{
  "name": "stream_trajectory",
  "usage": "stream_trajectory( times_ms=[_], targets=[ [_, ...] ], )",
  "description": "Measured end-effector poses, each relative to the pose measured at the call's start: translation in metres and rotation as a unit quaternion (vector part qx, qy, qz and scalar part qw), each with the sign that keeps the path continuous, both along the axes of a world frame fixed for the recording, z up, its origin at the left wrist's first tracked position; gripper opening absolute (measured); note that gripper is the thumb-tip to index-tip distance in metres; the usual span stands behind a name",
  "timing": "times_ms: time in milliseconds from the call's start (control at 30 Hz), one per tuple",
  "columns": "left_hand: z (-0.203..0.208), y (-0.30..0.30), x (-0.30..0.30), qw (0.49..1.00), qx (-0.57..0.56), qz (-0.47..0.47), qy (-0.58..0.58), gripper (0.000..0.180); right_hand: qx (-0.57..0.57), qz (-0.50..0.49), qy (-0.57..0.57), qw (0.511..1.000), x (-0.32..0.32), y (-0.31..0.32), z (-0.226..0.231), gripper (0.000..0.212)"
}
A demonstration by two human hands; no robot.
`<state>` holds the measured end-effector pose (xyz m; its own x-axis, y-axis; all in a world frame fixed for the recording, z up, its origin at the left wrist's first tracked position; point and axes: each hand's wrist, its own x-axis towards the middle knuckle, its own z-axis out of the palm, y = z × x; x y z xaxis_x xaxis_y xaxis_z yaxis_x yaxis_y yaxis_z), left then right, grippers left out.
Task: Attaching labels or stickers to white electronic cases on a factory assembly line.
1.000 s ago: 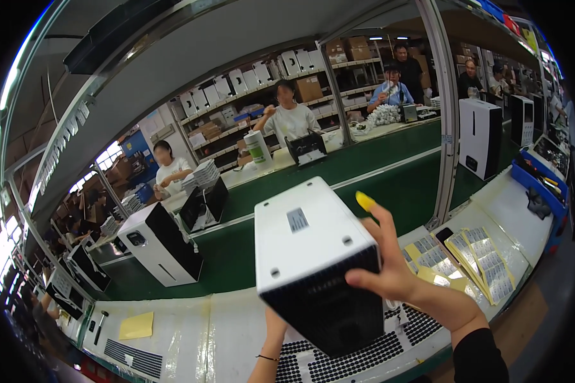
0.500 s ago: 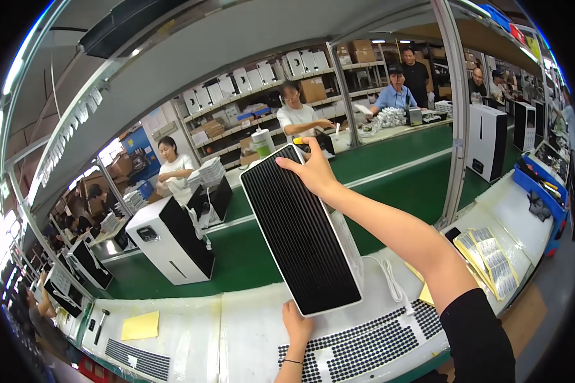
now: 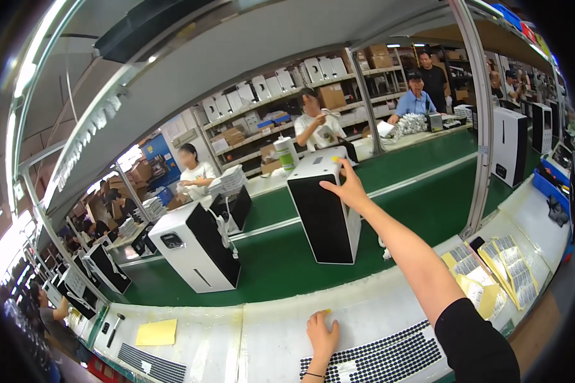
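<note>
A tall box-shaped appliance [image 3: 324,220], with a white shell and a black ribbed face, stands on the green conveyor belt [image 3: 402,210] in front of me. My right hand [image 3: 351,191] spans its upper right corner, thumb on the black face and a yellow-tipped finger over the top edge. Down at the white worktable [image 3: 268,338], my left hand [image 3: 324,335] holds nothing, its fingers apart. It lies beside the upper left end of a sheet of round black stickers [image 3: 390,351].
Another white and black appliance [image 3: 195,249] stands left on the belt. A metal post [image 3: 482,127] rises at right. On the table lie a hammer [image 3: 115,330], yellow paper [image 3: 156,332] and label sheets [image 3: 508,268]. A blue bin [image 3: 549,188] is at far right. Co-workers sit across the belt.
The appliance has gone from above the worktable's edge, tilted, to standing on the belt farther away, my right hand moving with it. My left hand has come away from its base.
</note>
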<state>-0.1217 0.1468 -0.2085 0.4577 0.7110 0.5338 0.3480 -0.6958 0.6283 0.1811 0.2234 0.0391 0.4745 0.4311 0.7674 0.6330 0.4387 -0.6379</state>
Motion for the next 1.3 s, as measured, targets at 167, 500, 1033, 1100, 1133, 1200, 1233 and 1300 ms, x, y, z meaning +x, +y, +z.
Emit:
stream_trajectory(
  times_ms=[167,500,1033,1100,1133,1200,1233,1300],
  targets=[
    [0.014,-0.002,-0.004,1.0,0.0,-0.011,0.022,0.04,-0.183,-0.052,-0.079,0.979,0.024,-0.01,0.015,0.097],
    [0.009,0.008,0.001,0.998,0.014,-0.022,0.049,0.039,-0.271,0.019,-0.067,0.96,0.013,-0.267,-0.033,0.026],
    [0.009,-0.005,0.003,0.998,0.027,-0.032,0.057,0.039,-0.587,-0.021,0.086,0.805,0.012,-0.398,-0.14,0.082],
    [0.008,-0.003,0.001,0.997,0.028,-0.027,0.059,0.039,-0.609,-0.001,0.001,0.793,0.0,-0.403,-0.124,0.075],
    [0.007,-0.002,0.0,0.997,0.027,-0.024,0.062,0.04,-0.608,0.001,0.001,0.794,0.0,-0.402,-0.128,0.075],
    [0.01,-0.005,0.004,0.997,0.026,-0.03,0.065,0.04,-0.649,-0.025,-0.067,0.757,-0.002,-0.41,-0.138,0.07],
    [0.011,-0.006,0.005,0.997,0.025,-0.032,0.07,0.04,-0.65,-0.027,-0.065,0.756,-0.002,-0.411,-0.145,0.07],
    [0.012,-0.005,0.004,0.997,0.023,-0.033,0.063,0.04,-0.644,0.007,-0.089,0.76,-0.008,-0.404,-0.144,0.07]
  ],
)
